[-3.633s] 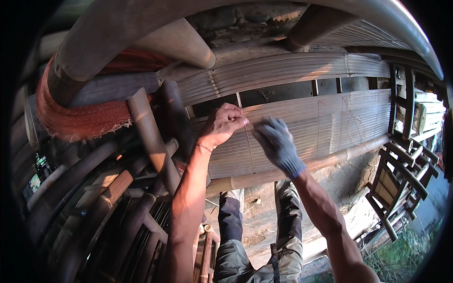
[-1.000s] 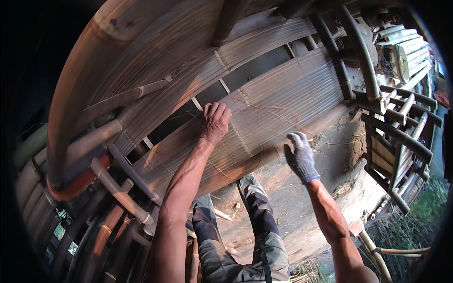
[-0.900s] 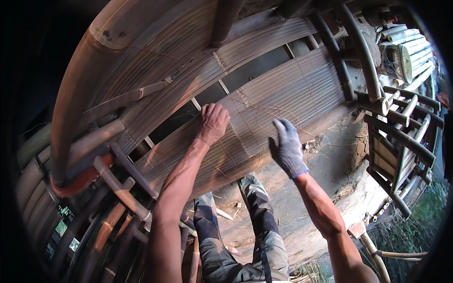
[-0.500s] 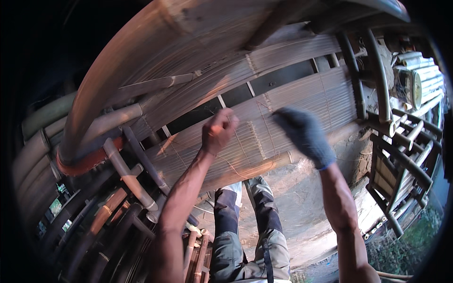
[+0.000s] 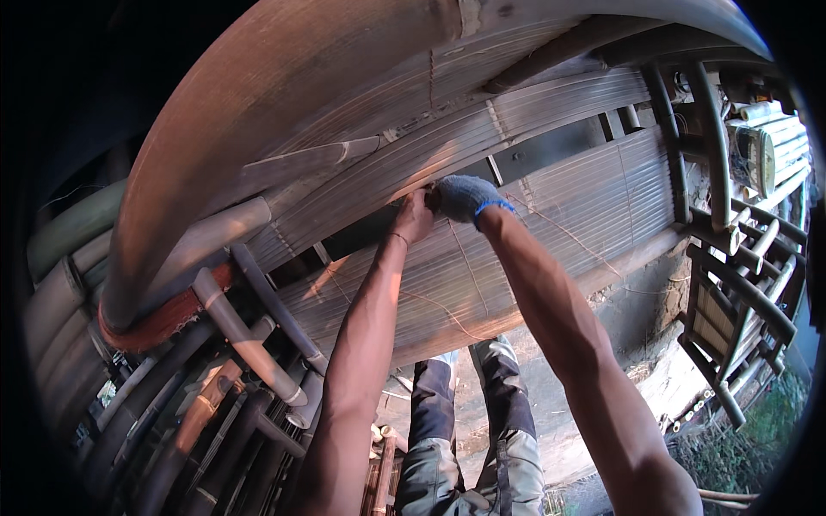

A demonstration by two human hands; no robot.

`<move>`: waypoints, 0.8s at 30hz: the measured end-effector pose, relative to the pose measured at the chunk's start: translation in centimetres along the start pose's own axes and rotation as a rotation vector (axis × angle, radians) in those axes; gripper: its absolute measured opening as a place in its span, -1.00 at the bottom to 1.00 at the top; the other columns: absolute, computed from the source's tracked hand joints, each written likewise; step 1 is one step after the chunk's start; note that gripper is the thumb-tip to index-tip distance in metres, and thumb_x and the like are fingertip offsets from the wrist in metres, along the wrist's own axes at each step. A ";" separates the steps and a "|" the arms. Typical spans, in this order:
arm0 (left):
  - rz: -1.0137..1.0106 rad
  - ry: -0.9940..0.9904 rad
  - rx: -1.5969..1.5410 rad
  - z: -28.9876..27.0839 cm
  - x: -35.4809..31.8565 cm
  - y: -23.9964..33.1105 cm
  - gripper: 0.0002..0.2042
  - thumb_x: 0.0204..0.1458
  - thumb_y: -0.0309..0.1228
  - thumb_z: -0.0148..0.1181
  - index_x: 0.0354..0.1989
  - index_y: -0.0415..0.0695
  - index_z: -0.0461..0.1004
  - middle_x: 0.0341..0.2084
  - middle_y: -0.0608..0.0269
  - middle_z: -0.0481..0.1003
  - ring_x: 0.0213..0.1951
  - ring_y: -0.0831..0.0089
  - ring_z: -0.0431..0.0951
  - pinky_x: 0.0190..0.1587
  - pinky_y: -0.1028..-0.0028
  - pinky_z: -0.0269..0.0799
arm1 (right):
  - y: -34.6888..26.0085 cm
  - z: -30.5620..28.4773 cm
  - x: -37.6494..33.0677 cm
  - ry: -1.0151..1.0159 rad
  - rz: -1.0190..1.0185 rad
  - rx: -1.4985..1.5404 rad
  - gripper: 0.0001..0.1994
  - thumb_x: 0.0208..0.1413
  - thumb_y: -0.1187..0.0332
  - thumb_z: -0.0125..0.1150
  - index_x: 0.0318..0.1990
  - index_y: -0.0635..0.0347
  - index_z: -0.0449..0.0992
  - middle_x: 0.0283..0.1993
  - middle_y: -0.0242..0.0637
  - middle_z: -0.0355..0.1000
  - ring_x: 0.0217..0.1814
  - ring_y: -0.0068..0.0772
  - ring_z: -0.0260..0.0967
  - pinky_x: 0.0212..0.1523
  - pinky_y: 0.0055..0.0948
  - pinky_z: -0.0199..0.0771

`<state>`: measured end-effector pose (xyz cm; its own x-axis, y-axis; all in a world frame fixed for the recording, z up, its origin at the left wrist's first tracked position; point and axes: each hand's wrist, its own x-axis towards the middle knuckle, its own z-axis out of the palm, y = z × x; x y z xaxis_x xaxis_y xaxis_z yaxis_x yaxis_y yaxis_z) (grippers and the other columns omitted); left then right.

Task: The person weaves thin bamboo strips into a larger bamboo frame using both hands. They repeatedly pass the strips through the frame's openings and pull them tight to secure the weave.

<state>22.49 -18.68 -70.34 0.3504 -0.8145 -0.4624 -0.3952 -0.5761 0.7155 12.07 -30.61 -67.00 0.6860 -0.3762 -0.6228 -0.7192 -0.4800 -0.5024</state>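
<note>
My bare left hand (image 5: 415, 217) and my right hand (image 5: 467, 196), in a grey knitted glove with a blue cuff, meet over the far edge of a bamboo-slat seat (image 5: 568, 185). Both are closed, fingertips together beside the dark gap behind the slats. Whatever they pinch is hidden between them. A thin loose cord (image 5: 572, 236) runs from near the gloved wrist across the slats toward the front rail (image 5: 594, 262). Nearer to me, another thin strand (image 5: 439, 311) curls over the seat. Lines of stitching cross the slats.
A thick curved bamboo pole (image 5: 215, 112) arches over the far left side, above a slatted back panel (image 5: 387, 185). Dark bamboo poles (image 5: 249, 340) crowd the left. At the right stand a bamboo frame (image 5: 740, 318) and a stack of pale poles (image 5: 787, 150). My legs (image 5: 508, 404) are below.
My right hand has moved left and my left hand slightly up and right, so the two now meet at the slats' far edge. The view has shifted slightly.
</note>
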 end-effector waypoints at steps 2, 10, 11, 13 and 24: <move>-0.162 -0.050 0.001 -0.2 0.0 1.1 -0.70 -0.02 -0.60 0.00 -0.09 -0.31 0.52 0.01 -0.24 0.49 0.15 -0.12 0.43 0.17 0.14 0.37 | 1.0 -1.0 0.4 -0.104 -0.034 0.072 -0.73 0.10 0.20 0.19 -0.20 0.19 0.65 -0.13 0.05 0.57 -0.09 -0.01 0.58 -0.11 -0.10 0.57; 0.027 -0.109 -0.488 -3.7 -5.3 3.9 -0.78 0.06 -0.34 0.32 -0.22 -0.24 0.63 -0.07 0.12 0.50 -0.03 0.41 0.51 -0.03 0.40 0.42 | 0.6 -1.3 -9.8 0.514 -0.532 0.189 -0.77 0.04 0.33 0.33 -0.13 0.15 0.61 -0.16 -0.16 0.52 -0.05 -0.12 0.45 0.01 -0.21 0.45; 0.039 -0.142 -0.388 -4.0 -5.5 4.1 -0.76 0.10 -0.29 0.30 -0.20 -0.21 0.63 -0.04 0.09 0.50 0.02 0.36 0.49 0.00 0.35 0.43 | 0.3 -1.4 -12.9 0.460 -0.360 0.409 -0.82 0.10 0.34 0.30 -0.17 0.18 0.62 -0.19 -0.15 0.51 -0.07 -0.13 0.46 -0.02 -0.26 0.45; 0.056 -0.072 -0.364 -4.0 -5.5 4.1 -0.77 0.09 -0.27 0.32 -0.21 -0.18 0.63 -0.09 0.12 0.49 0.02 0.27 0.48 0.03 0.29 0.42 | 0.7 -1.4 -19.9 0.263 0.057 1.061 -0.80 0.19 0.28 0.26 -0.22 0.24 0.63 -0.28 -0.17 0.50 -0.16 -0.23 0.49 -0.08 -0.37 0.45; -0.020 -0.079 0.171 -0.7 -4.4 0.6 -0.62 0.29 -0.01 -0.09 -0.09 0.02 0.58 -0.33 0.10 0.62 -0.14 -0.01 0.58 0.00 0.03 0.30 | 5.5 3.6 -28.2 0.508 0.538 -0.070 -0.34 0.03 0.22 0.39 0.28 0.20 0.31 0.24 0.03 0.32 0.31 0.04 0.23 0.31 -0.05 0.21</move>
<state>21.32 -15.42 -67.52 0.2942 -0.8019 -0.5199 -0.5296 -0.5896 0.6098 -11.66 -19.81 -54.32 0.2197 -0.8857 -0.4091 -0.9731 -0.1692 -0.1565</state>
